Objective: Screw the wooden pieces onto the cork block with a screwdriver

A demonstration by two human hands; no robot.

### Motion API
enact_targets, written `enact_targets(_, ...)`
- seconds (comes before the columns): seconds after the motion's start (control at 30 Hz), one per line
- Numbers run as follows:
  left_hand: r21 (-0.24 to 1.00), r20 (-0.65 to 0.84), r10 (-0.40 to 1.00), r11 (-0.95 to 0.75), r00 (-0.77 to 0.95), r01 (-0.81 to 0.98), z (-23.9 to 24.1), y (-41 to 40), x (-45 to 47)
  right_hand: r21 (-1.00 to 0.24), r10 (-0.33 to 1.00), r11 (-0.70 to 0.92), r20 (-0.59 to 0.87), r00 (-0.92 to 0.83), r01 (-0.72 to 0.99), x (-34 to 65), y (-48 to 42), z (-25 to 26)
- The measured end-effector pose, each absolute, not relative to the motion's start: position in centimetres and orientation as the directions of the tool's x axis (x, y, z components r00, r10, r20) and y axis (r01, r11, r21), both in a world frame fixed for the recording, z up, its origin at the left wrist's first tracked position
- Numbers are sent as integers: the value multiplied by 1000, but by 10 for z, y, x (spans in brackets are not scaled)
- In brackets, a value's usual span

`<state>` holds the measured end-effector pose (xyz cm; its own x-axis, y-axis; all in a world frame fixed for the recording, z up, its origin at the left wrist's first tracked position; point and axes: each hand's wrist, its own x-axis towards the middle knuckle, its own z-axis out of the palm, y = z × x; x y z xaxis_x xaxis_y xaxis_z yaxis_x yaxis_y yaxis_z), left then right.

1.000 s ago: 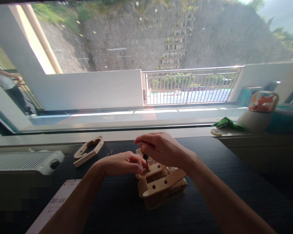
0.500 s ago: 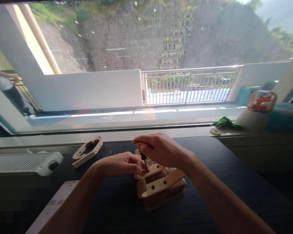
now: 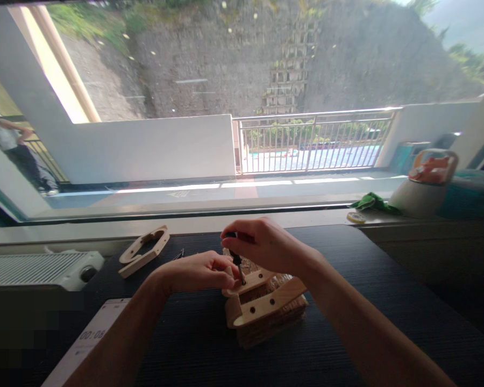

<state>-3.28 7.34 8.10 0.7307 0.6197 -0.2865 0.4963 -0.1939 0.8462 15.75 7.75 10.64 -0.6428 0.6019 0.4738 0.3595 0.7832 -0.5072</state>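
My right hand (image 3: 262,244) is closed round the dark handle of a screwdriver (image 3: 236,259). The screwdriver stands nearly upright, slightly tilted, its tip at a hole in the far curved wooden piece. Pinched at the left end of that wooden frame (image 3: 262,310) is my left hand (image 3: 210,271), its fingers beside the shaft; some fingertips are hidden. Dark holes show along both curved pieces of the frame. Underneath it lies a stack of brown material in clear, shiny wrapping (image 3: 272,325).
A second wooden frame (image 3: 145,251) lies at the table's far left, with several dark screws (image 3: 179,253) near it. A phone (image 3: 92,338) showing a timer is beside my left forearm. A green cloth (image 3: 373,202) and a tape roll (image 3: 355,217) sit on the windowsill (image 3: 306,217).
My right hand has turned a little on the screwdriver handle, its fingers shifting so more of the handle shows. My left hand and the wooden frame have stayed in place.
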Motion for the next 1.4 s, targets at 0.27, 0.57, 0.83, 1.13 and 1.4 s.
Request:
enact_targets(0.27, 847, -264, 628, -212, 732, 488, 81, 73, -33, -413, 590, 807, 515, -622, 422, 157, 77, 107)
enact_targets(0.57, 845, -275, 625, -205, 731, 493, 82, 73, -33, -418, 599, 798, 466, -651, 435, 158, 77, 109)
enact_targets(0.83, 837, -271, 634, -216, 724, 502, 82, 74, -33, -413, 615, 786, 456, -643, 459, 159, 78, 108)
enact_targets(1.13, 855, -266, 619, -203, 739, 477, 79, 74, -35, -421, 590, 802, 450, -670, 423, 158, 76, 110)
enact_targets(1.4, 822, -269, 635, -240, 724, 516, 82, 73, -33, -427, 623, 781, 472, -624, 456, 160, 79, 108)
